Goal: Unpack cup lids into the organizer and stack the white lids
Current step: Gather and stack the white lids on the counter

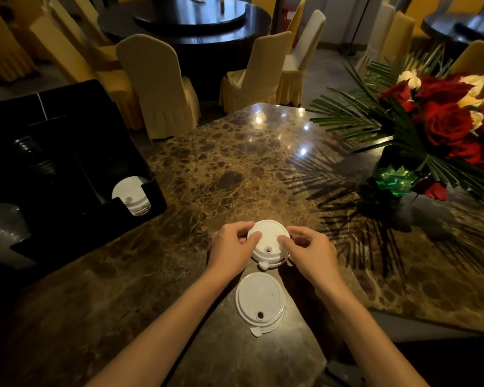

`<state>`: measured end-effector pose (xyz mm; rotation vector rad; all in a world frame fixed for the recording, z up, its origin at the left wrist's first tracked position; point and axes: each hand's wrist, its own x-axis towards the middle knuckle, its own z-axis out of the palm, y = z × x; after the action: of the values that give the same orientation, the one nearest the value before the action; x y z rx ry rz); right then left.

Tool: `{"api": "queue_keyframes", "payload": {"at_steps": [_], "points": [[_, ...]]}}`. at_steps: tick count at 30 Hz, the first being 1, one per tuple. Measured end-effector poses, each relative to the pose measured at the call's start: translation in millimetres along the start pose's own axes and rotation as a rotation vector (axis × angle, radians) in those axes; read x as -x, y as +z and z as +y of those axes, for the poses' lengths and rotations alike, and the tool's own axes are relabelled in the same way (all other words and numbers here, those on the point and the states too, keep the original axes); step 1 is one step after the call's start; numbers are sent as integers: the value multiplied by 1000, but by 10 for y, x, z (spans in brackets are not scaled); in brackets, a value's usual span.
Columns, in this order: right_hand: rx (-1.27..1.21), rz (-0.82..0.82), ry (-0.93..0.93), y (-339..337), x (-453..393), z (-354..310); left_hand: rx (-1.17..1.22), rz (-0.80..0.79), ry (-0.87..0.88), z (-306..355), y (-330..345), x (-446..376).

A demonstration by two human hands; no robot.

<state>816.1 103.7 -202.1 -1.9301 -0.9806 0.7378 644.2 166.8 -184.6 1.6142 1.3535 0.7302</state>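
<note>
Nearest on the marble counter [196,169] lies a single white lid [260,298], while just beyond it the left hand [231,247] and right hand [309,251] pinch a short lid stack [268,244] by its rims, light, thin, flexible plastic best held at the edges.

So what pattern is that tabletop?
Brown marble veining with golden streaks on the table, seen from the head camera.

Ahead of my grips I see a glossy brown marble worktop [235,163] catching ceiling-light glints. Off to the right of them stands a bouquet of red roses [442,121] with palm fronds, green foil at its base. Beyond the worktop's far edge stand cloth-covered chairs [157,88] around a dark round table [185,20].
</note>
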Motion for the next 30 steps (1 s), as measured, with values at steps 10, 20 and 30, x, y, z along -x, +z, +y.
{"api": "queue_keyframes", "payload": {"at_steps": [10,20,30], "points": [[-394,-42,174,-7,23,-138,448,-48,-255,86,-110,16],[-435,-153,73,-191,664,-175,434,-35,-152,33,-365,642],[-378,-140,124,-103,1061,24,359,-36,-160,-203,-288,1035]]}}
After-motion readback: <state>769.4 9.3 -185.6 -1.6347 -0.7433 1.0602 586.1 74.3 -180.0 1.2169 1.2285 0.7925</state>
